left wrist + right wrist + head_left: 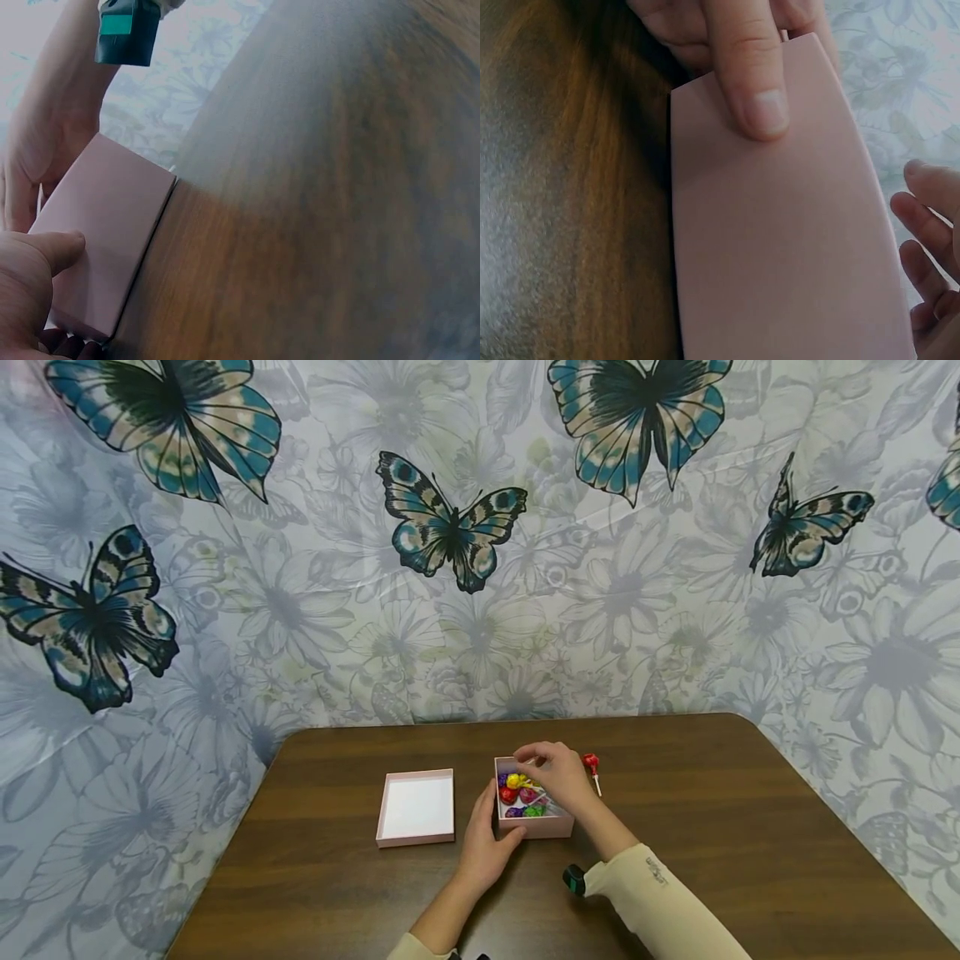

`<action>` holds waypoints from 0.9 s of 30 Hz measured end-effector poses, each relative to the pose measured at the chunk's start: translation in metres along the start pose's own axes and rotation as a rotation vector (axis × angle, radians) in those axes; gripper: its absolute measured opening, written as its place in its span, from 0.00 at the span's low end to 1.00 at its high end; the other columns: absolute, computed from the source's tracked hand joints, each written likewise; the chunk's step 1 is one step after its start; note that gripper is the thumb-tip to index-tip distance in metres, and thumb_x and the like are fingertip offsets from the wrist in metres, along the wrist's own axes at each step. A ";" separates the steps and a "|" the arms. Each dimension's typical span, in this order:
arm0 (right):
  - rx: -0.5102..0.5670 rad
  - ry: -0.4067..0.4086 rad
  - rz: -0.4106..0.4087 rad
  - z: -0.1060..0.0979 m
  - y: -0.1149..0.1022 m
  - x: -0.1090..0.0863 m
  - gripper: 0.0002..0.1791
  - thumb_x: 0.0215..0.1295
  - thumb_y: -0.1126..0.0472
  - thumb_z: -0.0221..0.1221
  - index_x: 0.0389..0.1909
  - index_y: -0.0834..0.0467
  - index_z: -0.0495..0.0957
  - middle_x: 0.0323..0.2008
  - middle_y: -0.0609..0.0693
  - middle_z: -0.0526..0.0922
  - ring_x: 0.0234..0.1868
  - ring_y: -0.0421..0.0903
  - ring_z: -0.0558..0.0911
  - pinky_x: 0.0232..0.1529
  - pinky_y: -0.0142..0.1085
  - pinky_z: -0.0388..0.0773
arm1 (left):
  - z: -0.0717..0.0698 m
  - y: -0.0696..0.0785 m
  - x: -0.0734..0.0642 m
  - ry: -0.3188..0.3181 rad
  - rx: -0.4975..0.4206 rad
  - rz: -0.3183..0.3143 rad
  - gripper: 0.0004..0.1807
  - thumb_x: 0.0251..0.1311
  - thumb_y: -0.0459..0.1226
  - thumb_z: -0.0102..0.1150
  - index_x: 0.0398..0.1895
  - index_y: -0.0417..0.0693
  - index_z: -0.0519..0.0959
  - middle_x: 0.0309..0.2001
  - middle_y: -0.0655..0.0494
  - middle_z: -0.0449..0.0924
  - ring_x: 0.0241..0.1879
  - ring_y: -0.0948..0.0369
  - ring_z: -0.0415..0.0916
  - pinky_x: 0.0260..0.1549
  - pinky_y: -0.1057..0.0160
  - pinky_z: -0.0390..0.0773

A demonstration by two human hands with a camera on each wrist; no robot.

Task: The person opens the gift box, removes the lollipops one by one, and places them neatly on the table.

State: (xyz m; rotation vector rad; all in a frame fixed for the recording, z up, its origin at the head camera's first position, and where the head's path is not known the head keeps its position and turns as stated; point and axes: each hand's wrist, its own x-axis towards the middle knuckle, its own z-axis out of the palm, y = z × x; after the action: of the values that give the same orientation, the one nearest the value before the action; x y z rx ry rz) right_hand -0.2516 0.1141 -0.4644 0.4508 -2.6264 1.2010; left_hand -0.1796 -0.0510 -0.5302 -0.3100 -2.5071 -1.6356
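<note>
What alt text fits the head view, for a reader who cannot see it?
The left hand holds an open pink rectangular box of colourful round lollipops while the right hand hovers over it. On the brown wooden table, a shallow white-lined pink lid lies to the left and a round red lollipop to the right.

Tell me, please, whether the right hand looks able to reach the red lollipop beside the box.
Probably yes: the right hand is over the pink box, the red lollipop lies on the table close by, and nothing visible blocks the way.
</note>
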 end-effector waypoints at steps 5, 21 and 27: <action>-0.019 -0.036 0.034 0.004 0.000 0.001 0.08 0.58 0.54 0.67 0.38 0.47 0.86 0.37 0.41 0.86 0.37 0.42 0.77 0.37 0.37 0.75 | -0.001 0.000 0.000 -0.007 0.001 -0.023 0.47 0.56 0.41 0.67 0.76 0.48 0.51 0.73 0.45 0.55 0.71 0.45 0.56 0.67 0.41 0.60; -0.225 -0.128 0.038 0.012 -0.005 0.005 0.11 0.52 0.54 0.70 0.39 0.44 0.86 0.38 0.41 0.87 0.36 0.42 0.75 0.36 0.37 0.73 | -0.001 -0.001 0.002 -0.008 0.034 -0.002 0.46 0.56 0.42 0.66 0.75 0.49 0.51 0.72 0.44 0.57 0.70 0.46 0.59 0.67 0.43 0.62; -0.318 -0.157 0.043 0.015 -0.006 0.004 0.12 0.52 0.51 0.70 0.40 0.43 0.86 0.41 0.40 0.87 0.35 0.40 0.74 0.35 0.36 0.71 | -0.002 0.000 0.001 -0.011 0.027 0.002 0.46 0.56 0.42 0.66 0.75 0.49 0.51 0.72 0.44 0.57 0.71 0.46 0.58 0.67 0.43 0.62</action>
State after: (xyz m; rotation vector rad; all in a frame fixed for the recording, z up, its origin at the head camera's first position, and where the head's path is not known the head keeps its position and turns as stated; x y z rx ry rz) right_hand -0.2544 0.0986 -0.4684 0.4446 -2.9036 0.7630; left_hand -0.1804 -0.0526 -0.5298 -0.3192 -2.5345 -1.6023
